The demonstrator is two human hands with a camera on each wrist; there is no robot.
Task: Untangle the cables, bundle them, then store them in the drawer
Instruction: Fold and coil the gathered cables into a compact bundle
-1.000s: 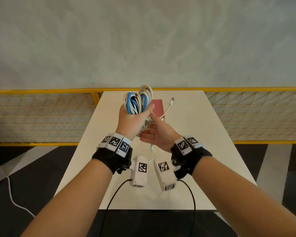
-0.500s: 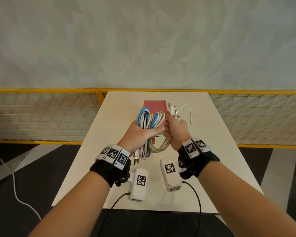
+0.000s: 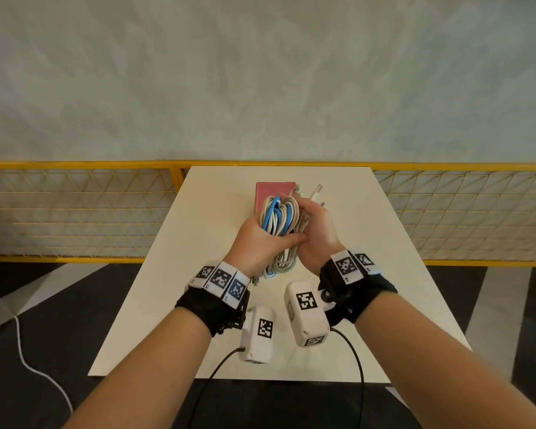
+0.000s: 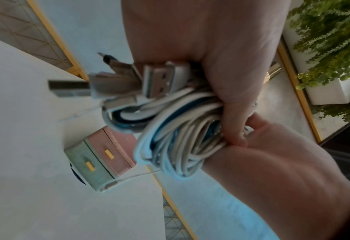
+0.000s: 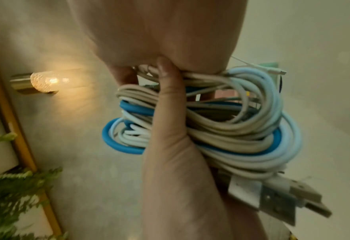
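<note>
A coiled bundle of white, beige and blue cables (image 3: 278, 218) is held above the table between both hands. My left hand (image 3: 256, 239) grips it from the left, thumb laid across the coils. From the right, my right hand (image 3: 317, 232) wraps its fingers round the same bundle (image 5: 235, 129), with plug ends (image 3: 315, 193) sticking out past its fingers. USB plugs (image 4: 159, 81) jut from the bundle (image 4: 180, 134) in the left wrist view. The small drawer box (image 3: 274, 189), pink drawer over green drawer (image 4: 106, 157), stands just behind the hands, both drawers shut.
The white table (image 3: 198, 274) ends at a yellow mesh railing (image 3: 75, 212) by a pale wall. A thin white cable end (image 4: 128, 177) lies beside the drawer box. A lit wall lamp (image 5: 46, 81) and green plants (image 4: 330, 40) show in the wrist views.
Both hands came down from a raised position with the bundle. The right hand moved from under the bundle to its right side and now clasps it with the plug ends.
</note>
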